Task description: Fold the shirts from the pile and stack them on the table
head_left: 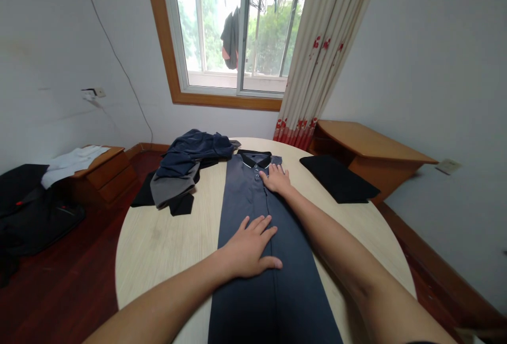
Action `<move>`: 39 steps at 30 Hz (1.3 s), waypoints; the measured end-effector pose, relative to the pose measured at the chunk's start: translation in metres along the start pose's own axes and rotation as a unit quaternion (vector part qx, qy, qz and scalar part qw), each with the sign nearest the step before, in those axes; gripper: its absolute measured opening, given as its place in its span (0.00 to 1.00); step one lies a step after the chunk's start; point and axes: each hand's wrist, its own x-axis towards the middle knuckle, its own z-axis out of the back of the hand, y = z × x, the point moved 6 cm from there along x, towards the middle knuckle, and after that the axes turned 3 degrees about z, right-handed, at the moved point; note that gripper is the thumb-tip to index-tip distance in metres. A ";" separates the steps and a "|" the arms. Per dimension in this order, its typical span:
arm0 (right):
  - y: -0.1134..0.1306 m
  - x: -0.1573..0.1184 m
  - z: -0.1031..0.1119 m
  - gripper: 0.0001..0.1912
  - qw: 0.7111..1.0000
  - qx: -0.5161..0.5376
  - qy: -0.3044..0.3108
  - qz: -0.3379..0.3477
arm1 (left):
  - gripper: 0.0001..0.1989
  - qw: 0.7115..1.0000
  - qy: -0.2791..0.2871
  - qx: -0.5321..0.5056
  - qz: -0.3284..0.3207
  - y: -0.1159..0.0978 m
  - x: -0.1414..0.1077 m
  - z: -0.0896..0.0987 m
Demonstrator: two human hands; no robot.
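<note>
A long dark grey-blue garment [245, 201] with a black collar and small buttons lies lengthwise on the round table, its sides folded in toward a middle line. My left hand [251, 249] rests flat on its middle part, fingers spread. Farther up, near the collar and buttons, my right hand [276, 179] lies on the cloth with its fingers apart. Neither hand grips anything. The near end of the garment runs out of the bottom of the view.
A loose pile of navy, grey and black clothes [186, 156] lies at the table's back left. A folded black cloth [338, 177] lies at the right. Beyond the round table [158, 259] are a wooden desk [368, 143], a curtain [317, 53] and a window.
</note>
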 end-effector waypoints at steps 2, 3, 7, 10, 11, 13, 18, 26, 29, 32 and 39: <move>0.009 -0.023 -0.004 0.43 1.000 0.013 0.005 0.023 | 0.42 1.000 -0.003 0.003 0.011 0.001 0.000 0.004; 0.013 -0.034 -0.006 0.43 0.999 0.017 0.002 0.036 | 0.41 1.000 -0.004 0.004 0.016 0.002 0.000 0.005; 0.027 -0.080 -0.011 0.42 0.995 0.017 -0.007 0.095 | 0.38 1.000 -0.011 0.002 0.028 0.004 -0.002 0.012; 0.029 -0.107 -0.012 0.40 0.993 0.021 -0.004 0.118 | 0.33 0.999 -0.038 -0.001 0.025 0.005 -0.004 0.021; 0.027 -0.115 -0.011 0.40 0.993 0.025 -0.004 0.118 | 0.31 0.999 -0.050 -0.002 0.022 0.006 -0.005 0.024; 0.022 -0.130 -0.009 0.40 0.992 0.032 -0.004 0.119 | 0.29 0.997 -0.072 -0.003 0.023 0.011 -0.005 0.029; 0.008 -0.165 -0.006 0.41 0.988 0.029 0.010 0.150 | 0.28 0.993 -0.103 0.017 0.061 0.039 -0.001 0.032; -0.009 -0.155 0.025 0.35 0.991 0.003 -0.018 0.132 | 0.36 0.992 -0.070 0.042 0.096 0.060 0.004 0.024; -0.017 -0.110 0.041 0.33 0.996 0.011 -0.052 0.078 | 0.37 0.992 -0.050 0.041 0.106 0.060 0.005 0.022; -0.027 -0.057 0.036 0.30 0.999 0.013 -0.030 0.041 | 0.38 0.992 -0.044 0.036 0.113 0.061 0.004 0.021; -0.044 0.028 0.007 0.35 1.000 0.016 0.000 0.023 | 0.45 0.992 -0.007 0.020 0.128 0.063 0.006 0.022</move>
